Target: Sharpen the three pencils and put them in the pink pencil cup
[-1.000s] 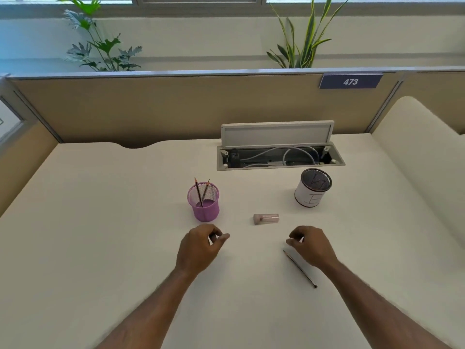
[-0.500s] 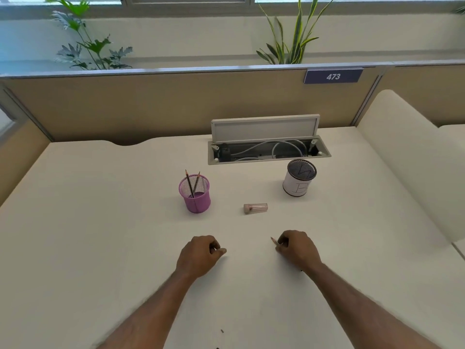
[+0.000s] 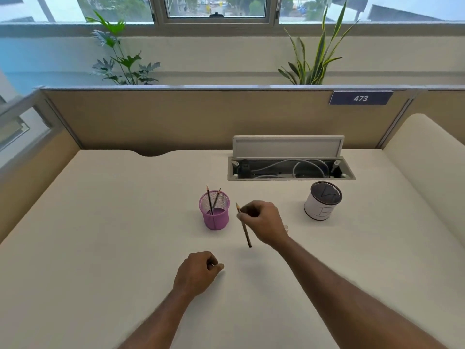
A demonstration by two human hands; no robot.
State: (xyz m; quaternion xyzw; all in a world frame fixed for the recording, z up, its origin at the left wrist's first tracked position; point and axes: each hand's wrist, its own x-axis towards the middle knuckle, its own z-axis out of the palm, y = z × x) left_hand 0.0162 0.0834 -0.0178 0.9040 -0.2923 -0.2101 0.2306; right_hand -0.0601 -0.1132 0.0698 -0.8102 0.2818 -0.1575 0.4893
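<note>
Fingers (image 3: 251, 212) of our right hand (image 3: 264, 222) pinch a pencil (image 3: 246, 234) near its sharpened end. The tip points up and leans a little left, the blunt end down toward the table (image 3: 100, 248). The pencil stands just right of the pink pencil cup (image 3: 214, 215), apart from it and about level with its rim. Two pencils (image 3: 209, 200) already lean inside the cup, tips up, crossing its mesh wall.

Our left hand (image 3: 197, 272) rests on the table nearer to us, its fingers curled in with the thumb forward, and we see nothing in it.

A small pale edge (image 3: 285, 226) shows from behind the right hand; we cannot tell what it is. Well to the right stands a white cup (image 3: 319, 210) with a dark mesh top. Behind both cups an open cable tray (image 3: 289, 170) is sunk in the table, its lid (image 3: 286, 146) raised. Beyond it a tan partition (image 3: 176, 117) carries a sign (image 3: 360, 98) reading 473. Two plants (image 3: 123, 64) rise behind it, under a window (image 3: 216, 6).
</note>
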